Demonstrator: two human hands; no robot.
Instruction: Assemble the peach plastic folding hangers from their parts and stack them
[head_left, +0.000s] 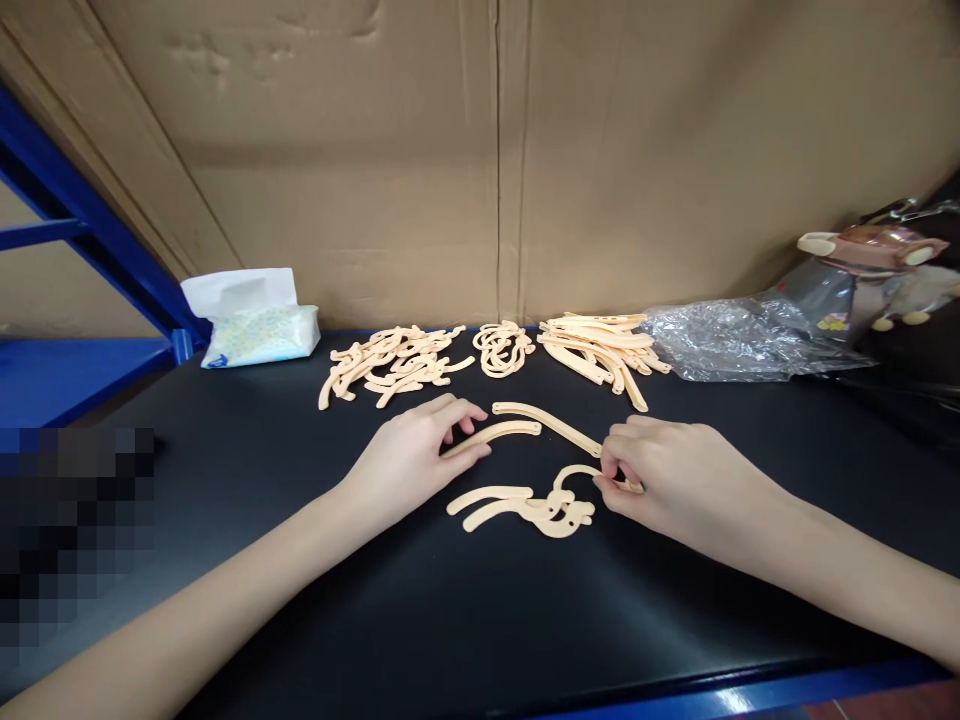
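Note:
My left hand (416, 455) rests on the black table (247, 520), its fingers pinched on the left end of a curved cream plastic strip (501, 433). A second long cream strip (551, 424) lies just beyond it, running toward my right hand (667, 475). My right hand is closed in a pinch on the end of a looped cream piece (574, 473). Right in front of both hands lies a small cluster of cream curved and hooked pieces (529, 508).
At the table's back lie three heaps of cream parts: hooked ones (394, 365), small loops (502, 348) and long strips (600, 350). A tissue pack (251, 320) sits back left, crumpled clear plastic bags (742, 340) and a toy (874, 250) back right. Cardboard (480, 150) walls the rear.

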